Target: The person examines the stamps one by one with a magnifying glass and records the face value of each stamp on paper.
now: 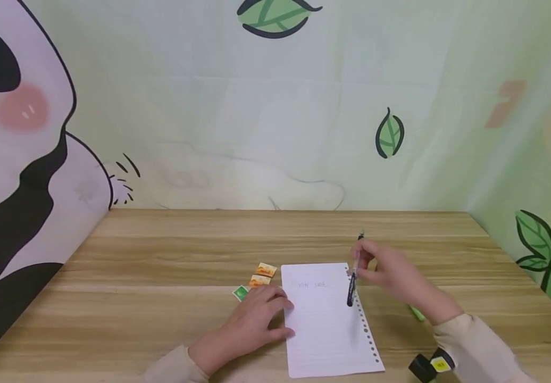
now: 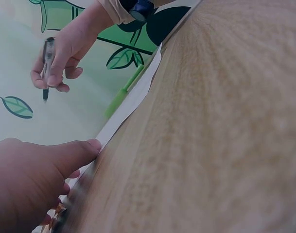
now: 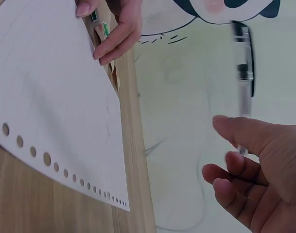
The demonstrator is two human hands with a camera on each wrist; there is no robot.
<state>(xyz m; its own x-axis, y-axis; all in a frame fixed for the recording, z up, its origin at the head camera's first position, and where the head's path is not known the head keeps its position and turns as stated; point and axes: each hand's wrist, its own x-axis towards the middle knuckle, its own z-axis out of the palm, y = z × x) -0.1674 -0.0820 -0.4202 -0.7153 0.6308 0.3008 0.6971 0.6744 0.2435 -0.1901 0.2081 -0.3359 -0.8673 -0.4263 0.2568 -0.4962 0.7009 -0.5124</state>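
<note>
A lined sheet of paper [image 1: 325, 330] with punched holes down its right side lies on the table, a short line of handwriting [image 1: 312, 285] near its top. The left hand [image 1: 258, 316] rests at the sheet's left edge, thumb and fingertips on it. Between thumb and fingers, the right hand [image 1: 385, 271] pinches a clear-barrelled pen [image 3: 244, 92] with a black clip. It is raised over the paper's upper right edge, clip end toward the person, tip toward the wall. Beyond the left hand lie two orange stamp-like pieces [image 1: 266, 269] and a green one [image 1: 240, 293].
A slim bright green object [image 2: 119, 97] lies right of the paper, partly hidden under the right forearm in the head view. A black device with a yellow label [image 1: 440, 364] sits at the right wrist. Behind the wooden table [image 1: 184, 250] hangs a panda-and-leaf backdrop [image 1: 199, 106].
</note>
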